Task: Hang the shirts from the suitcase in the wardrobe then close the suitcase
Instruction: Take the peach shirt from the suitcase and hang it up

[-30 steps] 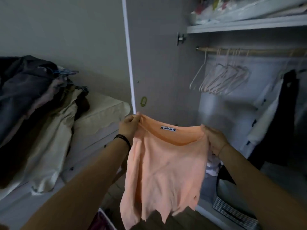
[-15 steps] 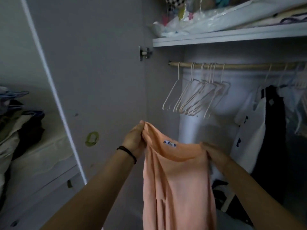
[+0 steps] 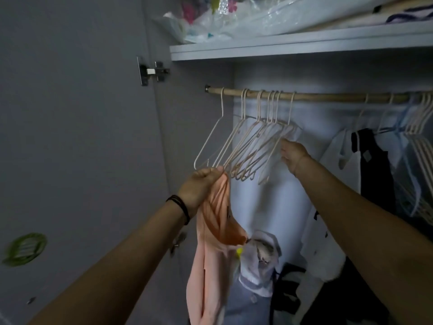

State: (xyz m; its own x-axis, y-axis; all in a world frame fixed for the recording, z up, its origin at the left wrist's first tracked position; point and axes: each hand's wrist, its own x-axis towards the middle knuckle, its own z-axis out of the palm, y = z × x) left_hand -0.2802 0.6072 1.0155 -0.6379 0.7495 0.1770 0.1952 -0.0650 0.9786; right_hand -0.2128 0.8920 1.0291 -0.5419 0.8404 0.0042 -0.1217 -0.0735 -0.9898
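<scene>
Gripping a peach shirt (image 3: pixel 215 242) in a bunched fist, the left hand (image 3: pixel 199 186) holds the garment up just below a cluster of empty hangers (image 3: pixel 246 146) inside an open wardrobe. The shirt is pale orange-pink, soft and thin, gathered at its top edge under the curled fingers. From there it falls in long vertical folds, with one loop of fabric swinging out to the right and showing a deeper orange inner face. Its lower part drops out of the bottom of the view, in front of the wardrobe's dim interior. A black band (image 3: pixel 179 206) circles the left wrist.

The right hand (image 3: pixel 293 156) is raised to the rightmost hanger of the cluster, its fingertips at the hanger's sloping arm. In the dim, blurred view it cannot be told whether the fingers grip the hanger or only touch it. The hangers, pale and thin, hang close together by their hooks from a wooden rail (image 3: pixel 328 97) that runs across the wardrobe under a white shelf (image 3: pixel 281 46). Clear plastic bags (image 3: pixel 234 17) with coloured contents lie on the shelf.

Further right on the rail hang a white garment (image 3: pixel 346 160) and, just beside it, a black garment (image 3: pixel 375 165). The wardrobe door (image 3: pixel 82 137) stands open on the left, fixed by a metal hinge (image 3: pixel 152 71), and bears a round green sticker (image 3: pixel 24 248) low down.
</scene>
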